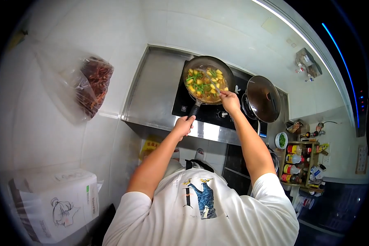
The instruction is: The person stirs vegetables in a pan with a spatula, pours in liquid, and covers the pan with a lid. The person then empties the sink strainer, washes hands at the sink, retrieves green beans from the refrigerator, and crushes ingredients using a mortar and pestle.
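Food (200,88) already in the pan (208,61), lid (260,102) off, seemingly mid-cooking
Left hand (184,126) grips the pan handle (195,109), right hand (230,101) a spatula (211,80); a bowl (281,140) of greens stands apart, unemptied.

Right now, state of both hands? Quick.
Left hand: closed, holding the pan handle.
Right hand: closed, holding a cooking utensil that reaches into the pan.

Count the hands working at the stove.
2: the left hand on the pan handle, the right hand holding a utensil in the pan. No other hands show.
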### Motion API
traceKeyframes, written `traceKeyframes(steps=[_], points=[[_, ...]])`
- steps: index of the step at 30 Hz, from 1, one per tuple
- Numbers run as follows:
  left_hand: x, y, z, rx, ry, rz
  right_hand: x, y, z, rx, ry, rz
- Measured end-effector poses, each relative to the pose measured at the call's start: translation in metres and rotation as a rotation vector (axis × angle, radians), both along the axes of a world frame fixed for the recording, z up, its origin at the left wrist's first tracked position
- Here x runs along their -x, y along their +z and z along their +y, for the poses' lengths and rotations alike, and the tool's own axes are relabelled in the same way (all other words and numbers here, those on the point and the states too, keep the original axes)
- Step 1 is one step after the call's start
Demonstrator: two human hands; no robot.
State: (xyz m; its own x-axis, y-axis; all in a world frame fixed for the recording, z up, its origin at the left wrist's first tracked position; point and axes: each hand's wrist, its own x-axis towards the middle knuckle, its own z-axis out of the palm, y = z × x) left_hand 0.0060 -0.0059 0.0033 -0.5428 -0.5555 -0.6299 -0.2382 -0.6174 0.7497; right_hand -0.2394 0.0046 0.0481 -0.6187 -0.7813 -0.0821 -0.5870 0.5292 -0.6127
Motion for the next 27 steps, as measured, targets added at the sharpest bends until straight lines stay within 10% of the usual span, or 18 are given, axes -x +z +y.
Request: traceKeyframes(steps=[11,18,27], points=[[0.000,0.000,-0.001,0.002,0.020,-0.028,-0.007,0.124,0.032,0.021,0.480,0.615],[0.001,0.000,-0.001,-0.015,0.029,-0.040,-0.001,0.100,0.030,-0.123,0.715,0.702],[0.000,0.004,-0.002,-0.018,0.022,-0.030,0.040,0.146,0.055,-0.185,0.445,0.508]])
